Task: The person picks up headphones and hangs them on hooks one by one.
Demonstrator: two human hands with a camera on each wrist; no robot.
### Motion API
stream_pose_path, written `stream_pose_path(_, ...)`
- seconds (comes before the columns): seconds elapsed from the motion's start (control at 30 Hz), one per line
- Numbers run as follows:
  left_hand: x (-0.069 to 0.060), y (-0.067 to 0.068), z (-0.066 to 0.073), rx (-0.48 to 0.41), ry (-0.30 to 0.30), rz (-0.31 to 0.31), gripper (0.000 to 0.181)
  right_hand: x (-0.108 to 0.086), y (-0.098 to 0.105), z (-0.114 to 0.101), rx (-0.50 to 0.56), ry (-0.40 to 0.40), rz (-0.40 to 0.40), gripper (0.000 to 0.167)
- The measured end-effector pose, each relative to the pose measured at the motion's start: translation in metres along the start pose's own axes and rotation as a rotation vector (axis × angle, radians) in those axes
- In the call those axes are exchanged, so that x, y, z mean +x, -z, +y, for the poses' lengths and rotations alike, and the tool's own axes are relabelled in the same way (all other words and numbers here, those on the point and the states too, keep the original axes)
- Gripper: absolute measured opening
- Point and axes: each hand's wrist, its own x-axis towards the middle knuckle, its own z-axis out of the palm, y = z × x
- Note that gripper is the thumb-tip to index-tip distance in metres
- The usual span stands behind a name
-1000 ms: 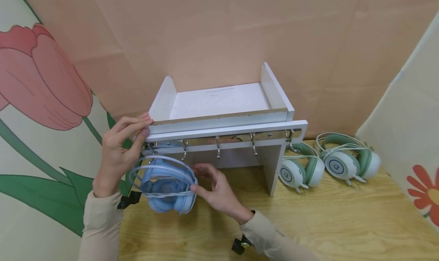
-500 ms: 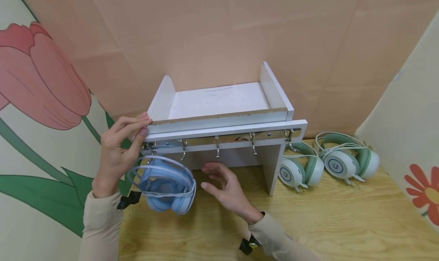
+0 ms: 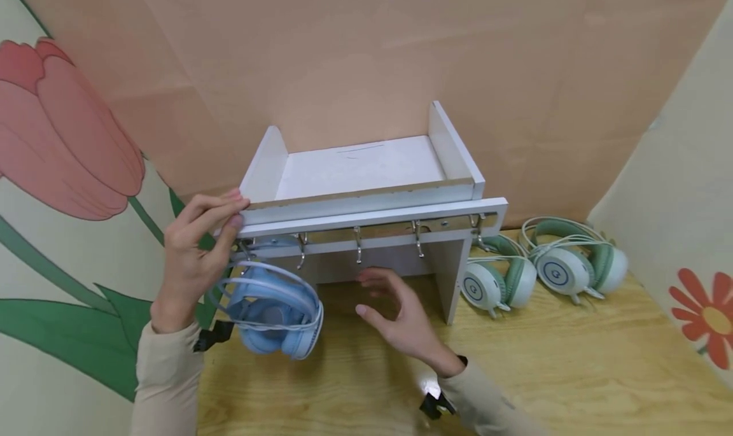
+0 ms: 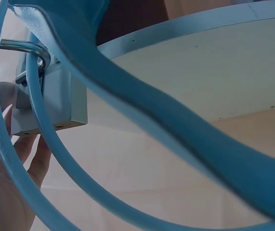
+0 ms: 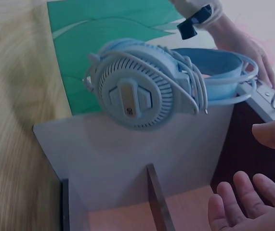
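Blue headphones (image 3: 306, 335) hang by their headband from the leftmost metal hook of a white shelf rack (image 3: 366, 197). A cable is wound round them, and the right wrist view shows one round earcup (image 5: 135, 94) from outside. In the left wrist view the hook (image 4: 29, 45) carries the thin outer band. My left hand (image 3: 197, 251) grips the rack's left front corner, fingers on top and thumb against the front. To the right of the headphones, apart from them, my right hand (image 3: 406, 315) is held in the air with fingers loosely bent and nothing in it.
Several more metal hooks (image 3: 359, 245) line the rack's front board. Two white-and-green headphones (image 3: 481, 289) lie on the wooden table (image 3: 572, 366) to the right of the rack. A wall with a painted tulip (image 3: 74, 130) stands close on the left.
My right hand has let go of the blue headphones and moved away to the right. The headphones stay hanging on the hook. My left hand keeps its hold on the rack's corner.
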Motion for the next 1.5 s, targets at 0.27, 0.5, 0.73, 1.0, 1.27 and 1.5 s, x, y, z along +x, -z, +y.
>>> stream_pose_path(0.27, 0.001, 0.001, 0.002, 0.005, 0.009, -0.009, 0.017, -0.008, 0.023, -0.005, -0.127, 0.017, 0.013, 0.049)
stream_pose_path(0.5, 0.001, 0.001, 0.001, 0.014, 0.007, -0.006, 0.016, -0.013, 0.050, -0.011, -0.211, 0.060, 0.024, 0.052)
stream_pose_path(0.73, 0.000, 0.003, 0.003, 0.037, 0.029, -0.009, 0.020, -0.021, 0.067, -0.012, -0.277, 0.093, 0.038, 0.056)
stream_pose_path(1.0, 0.001, 0.001, 0.007, 0.035, 0.036, 0.002, 0.021, -0.028, 0.076, -0.016, -0.281, 0.072, 0.043, 0.055)
stream_pose_path(1.27, 0.003, 0.000, 0.007, 0.019, 0.012, 0.012, 0.018, -0.033, 0.086, -0.021, -0.309, 0.085, 0.059, 0.056)
stream_pose_path(1.5, 0.000, 0.000, 0.003, 0.013, 0.006, 0.014, 0.017, -0.035, 0.096, -0.021, -0.282, 0.094, 0.084, 0.057)
